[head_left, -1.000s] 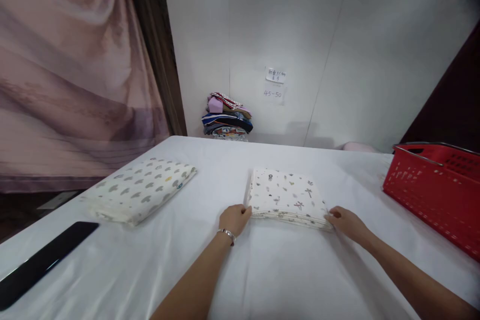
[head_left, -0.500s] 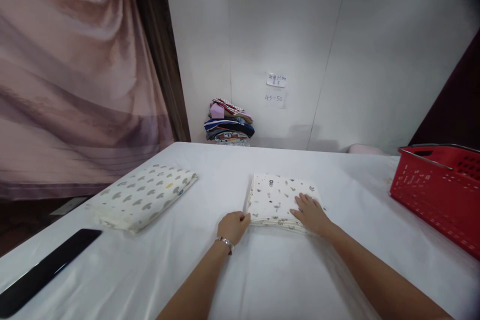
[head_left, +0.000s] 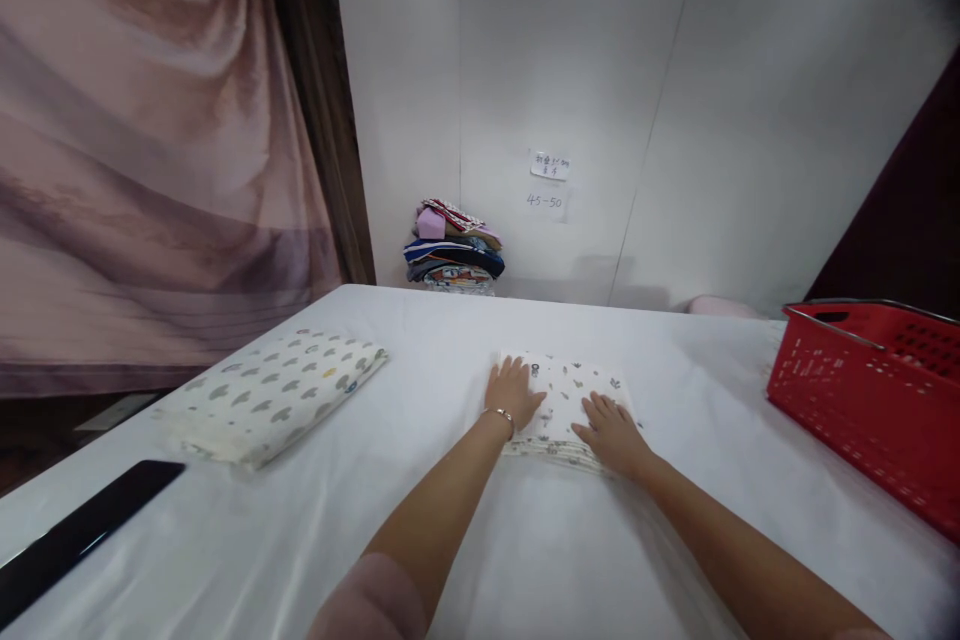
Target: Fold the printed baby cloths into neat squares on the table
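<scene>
A folded white cloth with small printed figures [head_left: 570, 385] lies in the middle of the white table [head_left: 562, 540]. My left hand [head_left: 512, 390], with a bracelet at the wrist, lies flat and open on the cloth's left part. My right hand [head_left: 611, 432] rests flat and open on its right near part. Both palms press down on the cloth; neither grips it.
A second folded cloth with grey cloud prints [head_left: 274, 395] lies at the left. A red plastic basket [head_left: 870, 400] stands at the right edge. A black flat object [head_left: 75, 535] lies near left. A pile of folded clothes [head_left: 452, 248] sits by the far wall, beside a pink curtain [head_left: 150, 150].
My left hand moved from the cloth's near left corner up onto its top. My right hand went from the near right corner onto the cloth and stays flat there.
</scene>
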A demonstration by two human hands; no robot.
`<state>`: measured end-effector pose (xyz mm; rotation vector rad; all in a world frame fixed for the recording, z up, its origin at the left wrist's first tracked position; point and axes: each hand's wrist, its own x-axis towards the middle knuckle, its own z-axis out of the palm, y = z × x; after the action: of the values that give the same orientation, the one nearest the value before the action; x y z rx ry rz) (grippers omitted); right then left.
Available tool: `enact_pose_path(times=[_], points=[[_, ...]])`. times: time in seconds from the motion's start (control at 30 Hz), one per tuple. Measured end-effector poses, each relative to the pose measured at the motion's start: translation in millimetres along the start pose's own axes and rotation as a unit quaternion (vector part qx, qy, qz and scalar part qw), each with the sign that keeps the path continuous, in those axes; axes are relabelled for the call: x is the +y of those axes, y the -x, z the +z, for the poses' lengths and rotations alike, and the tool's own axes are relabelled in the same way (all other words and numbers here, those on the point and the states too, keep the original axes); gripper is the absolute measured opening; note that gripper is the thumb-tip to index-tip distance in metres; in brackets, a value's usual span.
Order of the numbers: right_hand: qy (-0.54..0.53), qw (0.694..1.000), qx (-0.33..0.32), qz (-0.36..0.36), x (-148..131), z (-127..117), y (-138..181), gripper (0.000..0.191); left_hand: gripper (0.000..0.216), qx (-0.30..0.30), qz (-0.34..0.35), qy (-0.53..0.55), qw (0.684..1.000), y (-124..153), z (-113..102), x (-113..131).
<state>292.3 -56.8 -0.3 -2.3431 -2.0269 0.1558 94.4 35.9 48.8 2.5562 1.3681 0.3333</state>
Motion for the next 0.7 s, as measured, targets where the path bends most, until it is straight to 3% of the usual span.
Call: enact_pose_path(times=[0.1,0.23,0.4,0.53,0.7], points=[[-0.008,1.0,-0.004,-0.008,-1,-4,5,0.066,0.071,-0.078,-0.068,0.019,0.994,-12,22,-23],[-0.032,0.999,-0.036,-0.013,-2,-19,-3,0.065,0.074,-0.08,-0.067,0.029,0.994,-14,35,-41],[-0.017,0.998,0.061,0.001,4,-34,-42,0.062,0.072,-0.082,-0.064,0.015,0.994,-14,33,-38],[0.01,0.997,0.066,0.035,17,-17,-62,0.063,0.071,-0.095,-0.068,0.019,0.993,-11,31,-38],[0.028,0.995,0.089,0.026,27,4,-66,0.062,0.074,-0.134,-0.08,0.005,0.988,-12,20,-30]])
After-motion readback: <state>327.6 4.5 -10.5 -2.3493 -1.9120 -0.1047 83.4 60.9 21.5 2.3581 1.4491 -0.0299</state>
